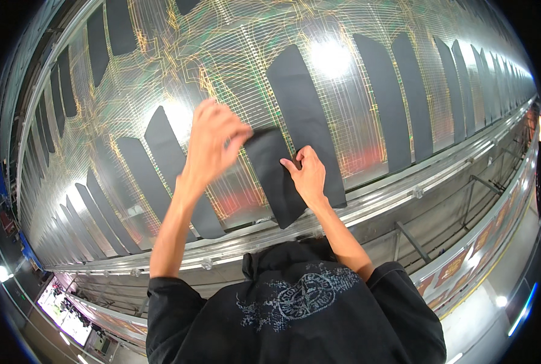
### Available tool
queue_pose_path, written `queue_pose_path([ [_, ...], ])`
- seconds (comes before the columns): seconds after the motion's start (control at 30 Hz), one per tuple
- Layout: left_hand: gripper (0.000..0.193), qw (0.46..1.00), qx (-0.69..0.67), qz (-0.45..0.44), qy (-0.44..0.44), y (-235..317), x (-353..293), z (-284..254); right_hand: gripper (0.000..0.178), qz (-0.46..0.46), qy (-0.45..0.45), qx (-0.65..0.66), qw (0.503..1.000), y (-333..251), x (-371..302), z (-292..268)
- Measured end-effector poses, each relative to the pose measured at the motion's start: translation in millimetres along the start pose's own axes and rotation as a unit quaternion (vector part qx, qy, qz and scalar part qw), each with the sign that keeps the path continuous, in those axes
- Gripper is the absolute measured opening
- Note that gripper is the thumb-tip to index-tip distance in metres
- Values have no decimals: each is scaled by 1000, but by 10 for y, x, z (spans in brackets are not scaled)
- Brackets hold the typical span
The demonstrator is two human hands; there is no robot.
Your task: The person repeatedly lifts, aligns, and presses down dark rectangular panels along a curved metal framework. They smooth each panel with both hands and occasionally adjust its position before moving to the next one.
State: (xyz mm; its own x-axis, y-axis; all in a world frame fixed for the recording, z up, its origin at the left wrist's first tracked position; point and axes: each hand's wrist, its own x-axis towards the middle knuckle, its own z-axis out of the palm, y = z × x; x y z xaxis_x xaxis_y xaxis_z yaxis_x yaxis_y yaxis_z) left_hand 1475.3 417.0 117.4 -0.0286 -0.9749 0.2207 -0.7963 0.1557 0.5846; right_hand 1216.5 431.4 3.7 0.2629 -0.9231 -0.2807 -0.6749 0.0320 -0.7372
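Observation:
Between my hands is a dark grey fabric panel (275, 185), its lower end near the table's front rail. My left hand (214, 142), slightly smeared by motion, has its fingers curled at the panel's upper left corner and appears to pinch it there. On the panel's right edge, thumb and forefinger of my right hand (308, 176) close in a pinch. Part of the panel looks raised off the surface. Just right of it lies another long dark panel (297, 97), flat and with a curved top. Under both is a shiny table (358, 139) marked with many yellow, green and white lines.
Several more dark panels (379, 97) lie in rows along the table to both sides. A metal rail (367, 200) edges the table in front of my body. Below it, a metal frame (413, 242) runs alongside. A lit screen (64, 309) shows at the lower left.

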Motion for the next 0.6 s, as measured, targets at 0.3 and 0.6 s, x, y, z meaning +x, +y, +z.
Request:
queue_pose_path([
  [0.3, 15, 999, 15, -36, 7, 35, 273, -439, 40, -34, 5, -2, 999, 74, -47, -28],
  [0.6, 17, 985, -108, -72, -113, 256, 401, -456, 50, -106, 61, -9, 992, -385, -129, -377],
])
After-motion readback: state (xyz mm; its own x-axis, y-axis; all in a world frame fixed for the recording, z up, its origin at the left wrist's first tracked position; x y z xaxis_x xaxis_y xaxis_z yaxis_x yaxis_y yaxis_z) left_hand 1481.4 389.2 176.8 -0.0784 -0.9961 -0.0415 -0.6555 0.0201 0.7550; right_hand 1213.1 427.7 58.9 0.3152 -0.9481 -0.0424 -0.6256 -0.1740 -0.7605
